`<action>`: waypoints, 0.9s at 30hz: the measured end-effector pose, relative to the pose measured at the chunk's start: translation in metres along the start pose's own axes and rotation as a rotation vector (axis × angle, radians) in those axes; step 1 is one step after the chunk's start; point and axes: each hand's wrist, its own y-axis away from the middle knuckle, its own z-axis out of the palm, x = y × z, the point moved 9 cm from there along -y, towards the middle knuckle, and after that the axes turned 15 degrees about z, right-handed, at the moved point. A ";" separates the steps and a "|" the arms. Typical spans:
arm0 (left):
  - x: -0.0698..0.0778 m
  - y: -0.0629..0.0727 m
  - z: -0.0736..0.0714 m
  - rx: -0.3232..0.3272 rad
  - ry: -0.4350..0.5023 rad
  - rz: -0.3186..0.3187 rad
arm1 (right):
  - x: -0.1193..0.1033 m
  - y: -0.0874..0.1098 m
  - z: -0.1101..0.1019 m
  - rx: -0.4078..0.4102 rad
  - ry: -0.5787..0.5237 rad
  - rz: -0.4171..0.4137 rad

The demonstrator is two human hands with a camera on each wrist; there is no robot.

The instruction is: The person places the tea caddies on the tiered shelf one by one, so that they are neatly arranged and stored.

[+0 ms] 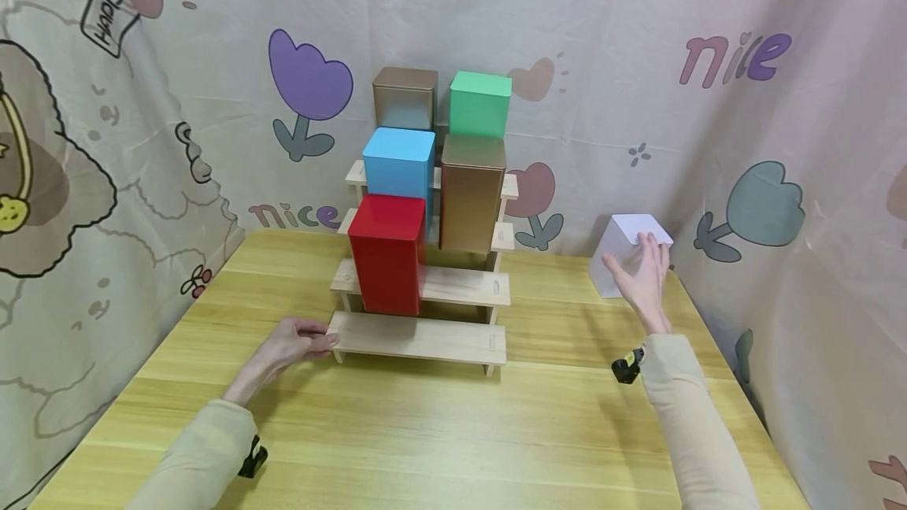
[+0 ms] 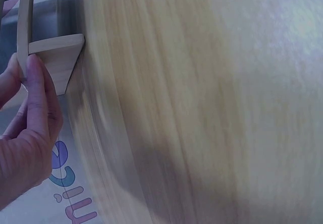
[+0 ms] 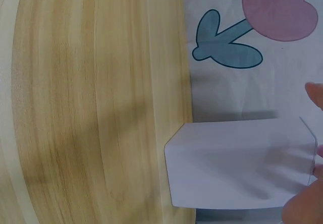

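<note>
A wooden stepped display rack (image 1: 418, 334) stands on the table. My left hand (image 1: 292, 346) pinches the left end of its lowest step between thumb and fingers; the left wrist view shows those fingertips (image 2: 35, 70) on the board's edge. On the second step up stands a red box (image 1: 388, 254). Higher are a blue box (image 1: 398, 160), a bronze box (image 1: 472, 191), a brown box (image 1: 405, 97) and a green box (image 1: 479, 105). My right hand (image 1: 643, 282) is at the upper front of a white box (image 1: 611, 254), thumb and fingers spread. Whether it touches the box I cannot tell.
The wood-grain table (image 1: 439, 431) carries the rack in the middle and the white box at the back right corner. A printed cloth (image 1: 588, 101) hangs behind and along both sides. Small black devices (image 1: 627, 367) are at both wrists.
</note>
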 end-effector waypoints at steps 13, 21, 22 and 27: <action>-0.002 -0.001 -0.001 -0.002 0.000 -0.004 | 0.000 0.004 -0.005 0.024 0.049 -0.069; -0.002 -0.001 -0.001 0.001 -0.005 -0.006 | -0.001 0.010 -0.008 0.088 -0.004 -0.100; -0.002 -0.001 -0.001 0.006 -0.003 -0.011 | -0.001 0.011 -0.009 0.098 -0.015 -0.105; -0.002 -0.001 -0.001 0.006 -0.008 -0.011 | -0.003 0.012 -0.013 0.163 -0.072 -0.140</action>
